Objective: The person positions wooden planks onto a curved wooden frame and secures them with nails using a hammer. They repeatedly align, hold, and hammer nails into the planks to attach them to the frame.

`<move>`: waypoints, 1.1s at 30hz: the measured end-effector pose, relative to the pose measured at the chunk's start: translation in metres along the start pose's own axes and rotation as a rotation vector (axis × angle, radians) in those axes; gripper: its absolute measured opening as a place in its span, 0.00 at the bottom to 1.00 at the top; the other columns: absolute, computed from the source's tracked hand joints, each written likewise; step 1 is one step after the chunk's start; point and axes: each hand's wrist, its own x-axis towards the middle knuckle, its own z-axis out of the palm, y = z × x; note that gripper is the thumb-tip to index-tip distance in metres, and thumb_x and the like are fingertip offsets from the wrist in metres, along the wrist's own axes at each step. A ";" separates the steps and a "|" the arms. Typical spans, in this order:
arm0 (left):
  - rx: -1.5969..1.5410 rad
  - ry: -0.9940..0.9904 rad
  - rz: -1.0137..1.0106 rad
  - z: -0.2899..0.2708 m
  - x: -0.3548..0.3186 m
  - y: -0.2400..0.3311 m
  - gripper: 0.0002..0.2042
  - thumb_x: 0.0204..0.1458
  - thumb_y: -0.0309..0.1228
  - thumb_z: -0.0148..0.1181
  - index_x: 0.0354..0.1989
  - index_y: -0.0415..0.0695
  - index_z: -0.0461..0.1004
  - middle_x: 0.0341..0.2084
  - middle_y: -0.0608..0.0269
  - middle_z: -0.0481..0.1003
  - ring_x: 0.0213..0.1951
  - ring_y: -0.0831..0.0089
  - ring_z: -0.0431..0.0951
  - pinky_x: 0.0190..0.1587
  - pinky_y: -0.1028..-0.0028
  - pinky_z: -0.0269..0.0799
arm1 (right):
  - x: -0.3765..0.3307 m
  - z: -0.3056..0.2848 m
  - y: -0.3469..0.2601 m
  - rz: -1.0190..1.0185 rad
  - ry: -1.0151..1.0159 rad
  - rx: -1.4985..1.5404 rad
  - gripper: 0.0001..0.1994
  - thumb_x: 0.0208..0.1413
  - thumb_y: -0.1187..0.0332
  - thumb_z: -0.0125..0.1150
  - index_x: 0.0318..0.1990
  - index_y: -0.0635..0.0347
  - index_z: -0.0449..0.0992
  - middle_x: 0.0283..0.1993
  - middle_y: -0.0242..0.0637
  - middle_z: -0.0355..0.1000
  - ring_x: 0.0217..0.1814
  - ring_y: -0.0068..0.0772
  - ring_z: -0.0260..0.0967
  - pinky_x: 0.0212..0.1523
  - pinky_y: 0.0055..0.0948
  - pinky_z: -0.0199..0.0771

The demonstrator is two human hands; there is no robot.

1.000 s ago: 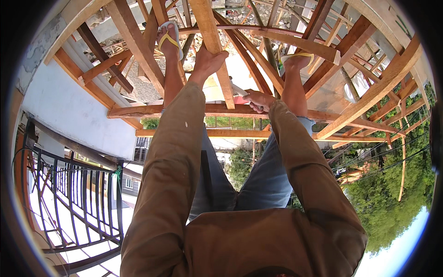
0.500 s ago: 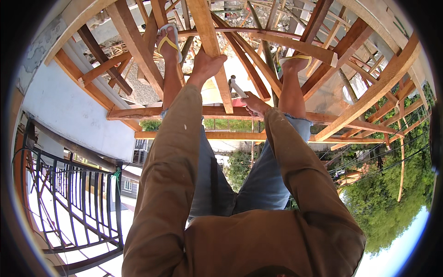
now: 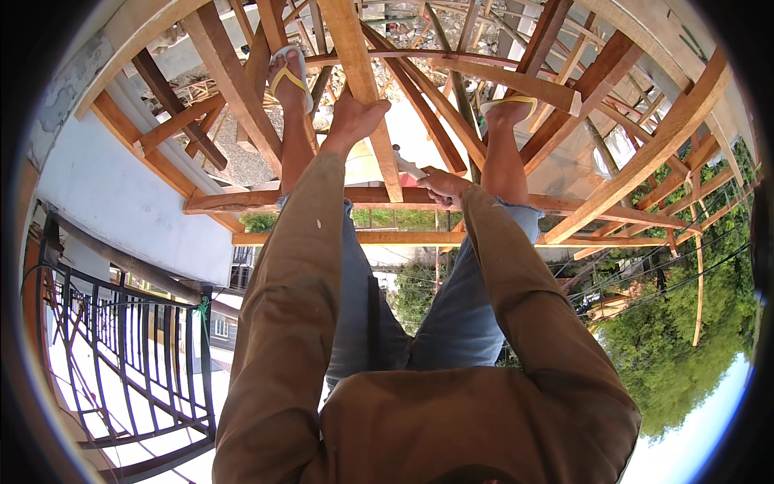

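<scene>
Beam (image 3: 351, 56), near end at the crossbeam (image 3: 242, 200), looks stiff, fairly heavy, unlikely to slip; best hold is round its edges, beyond the crossbeam, right where the left hand (image 3: 355, 119) clasps it! Right hand (image 3: 446, 186), by the crossbeam, grips a hammer (image 3: 411, 168).

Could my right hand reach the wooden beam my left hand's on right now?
Probably yes: your right hand is near the wooden beam, but the hammer in its grip may hinder taking hold.

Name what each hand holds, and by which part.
Left hand: a wooden beam, partway along. Right hand: what looks like a hammer, by its handle.
</scene>
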 end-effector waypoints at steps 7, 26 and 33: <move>0.020 -0.013 -0.007 0.005 0.005 -0.015 0.32 0.46 0.37 0.69 0.59 0.35 0.68 0.47 0.45 0.79 0.49 0.57 0.82 0.53 0.63 0.76 | -0.029 0.030 0.015 -0.002 0.143 0.173 0.10 0.67 0.65 0.51 0.50 0.55 0.62 0.19 0.27 0.56 0.16 0.24 0.55 0.16 0.31 0.52; 0.129 0.056 -0.030 0.005 0.000 0.007 0.32 0.45 0.39 0.68 0.57 0.33 0.68 0.43 0.43 0.81 0.46 0.53 0.83 0.52 0.61 0.78 | -0.019 0.141 0.077 -0.049 0.567 1.021 0.10 0.68 0.61 0.49 0.42 0.56 0.60 0.19 0.32 0.57 0.13 0.28 0.54 0.13 0.35 0.52; 0.063 0.093 0.019 0.005 -0.009 0.005 0.29 0.46 0.35 0.67 0.56 0.35 0.66 0.41 0.41 0.81 0.45 0.50 0.83 0.50 0.60 0.78 | -0.067 0.115 0.048 -0.440 0.802 0.161 0.21 0.68 0.65 0.52 0.63 0.64 0.58 0.27 0.44 0.68 0.18 0.40 0.68 0.20 0.41 0.70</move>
